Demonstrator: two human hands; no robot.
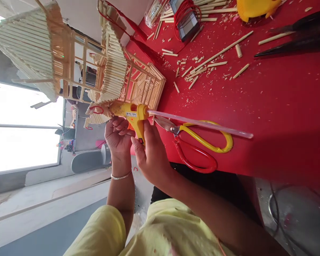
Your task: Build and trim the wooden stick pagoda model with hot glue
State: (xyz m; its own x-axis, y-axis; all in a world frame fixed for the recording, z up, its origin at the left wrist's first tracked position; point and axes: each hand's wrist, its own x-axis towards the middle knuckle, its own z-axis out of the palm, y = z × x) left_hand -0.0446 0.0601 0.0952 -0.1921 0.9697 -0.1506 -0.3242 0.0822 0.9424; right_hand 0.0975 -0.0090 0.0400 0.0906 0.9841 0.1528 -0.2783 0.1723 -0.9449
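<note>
My right hand (156, 154) grips a yellow glue gun (134, 113) by its handle. A long clear glue stick (200, 123) sticks out of the gun's back end. My left hand (120, 137), with a bracelet at its wrist, has its fingers curled together close to the gun's front. What those fingers hold, if anything, is hidden. The gun's nozzle end is at the lower roof edge of a pagoda model (113, 74) made of thin wooden sticks, and its tip cannot be made out. Scissors (175, 129) with one yellow and one red handle lie beneath the glue stick.
On the red table (282, 96) lie cut wooden sticks (218, 49), shavings, and a dark-handled pointed tool (304, 32). Red cord (185, 14) rests on a small box (188, 26). A yellow object (257, 9) sits at the top edge. A grey chair (86, 161) stands beyond.
</note>
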